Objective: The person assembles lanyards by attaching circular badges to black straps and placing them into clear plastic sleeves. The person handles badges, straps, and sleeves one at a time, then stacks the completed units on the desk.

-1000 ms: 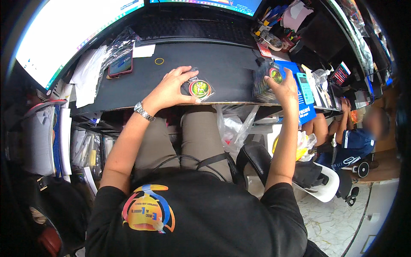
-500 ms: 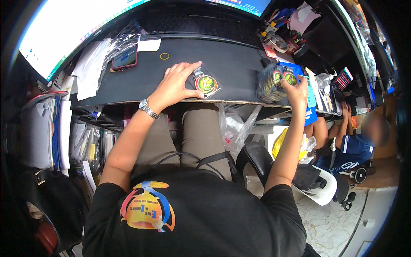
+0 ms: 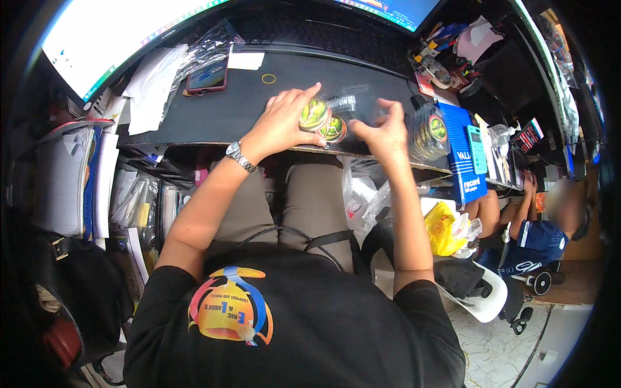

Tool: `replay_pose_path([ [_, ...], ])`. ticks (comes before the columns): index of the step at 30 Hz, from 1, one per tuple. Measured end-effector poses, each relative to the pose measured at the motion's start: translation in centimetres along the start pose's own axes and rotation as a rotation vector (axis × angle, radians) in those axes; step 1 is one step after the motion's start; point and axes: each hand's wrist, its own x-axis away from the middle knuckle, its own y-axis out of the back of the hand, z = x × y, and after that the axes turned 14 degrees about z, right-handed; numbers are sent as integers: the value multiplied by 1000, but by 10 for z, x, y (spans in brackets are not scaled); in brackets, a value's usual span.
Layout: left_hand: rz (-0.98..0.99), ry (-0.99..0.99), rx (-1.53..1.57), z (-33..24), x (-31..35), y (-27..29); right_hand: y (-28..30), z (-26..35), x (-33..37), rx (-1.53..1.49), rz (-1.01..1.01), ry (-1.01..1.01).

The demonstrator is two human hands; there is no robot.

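Observation:
My left hand (image 3: pixel 284 121) rests on the dark desk with thumb and fingers at the edges of a bagged medal (image 3: pixel 313 115), green and gold and round. A second bagged medal (image 3: pixel 334 129) overlaps it on the right, its clear plastic smeared by motion. Just right of this one is my right hand (image 3: pixel 383 129), slightly blurred, with thumb and fingers apart and the thumb close to the plastic. Beyond the right hand, a stack of bagged medals (image 3: pixel 430 132) stands at the desk's right, a green and gold medal showing on its face.
A phone (image 3: pixel 207 76), loose papers (image 3: pixel 152 87) and a yellow rubber band (image 3: pixel 268 79) lie at the far left. Behind is a black keyboard (image 3: pixel 323 39) under monitors. A blue record book (image 3: pixel 462 149) and teal calculator (image 3: pixel 477 147) lie right. A co-worker (image 3: pixel 537 239) sits farther right.
My right hand has moved left from the stack, bringing a bagged medal beside the one at my left hand. Its fingers have parted. The left hand stays around the first medal.

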Motion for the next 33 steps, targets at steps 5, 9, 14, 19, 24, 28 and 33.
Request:
replay_pose_path([
  [5,-14,33,-55,3,-1,-4,-28,-11,-8,33,104,78],
  [9,-26,7,6,6,-2,-7,-32,-14,-7,123,59,127],
  [14,-84,-54,78,6,0,-4,-32,-12,-6,119,89,131],
  [19,-67,56,196,8,-5,8,-30,-8,-3,159,70,179],
  [24,-2,224,283,14,-24,19,-30,-2,-3,105,114,151],
  [28,74,279,447,20,-36,27,-29,-2,-4,28,195,134],
  [33,6,200,736,18,-32,32,-21,-11,-19,5,51,96],
])
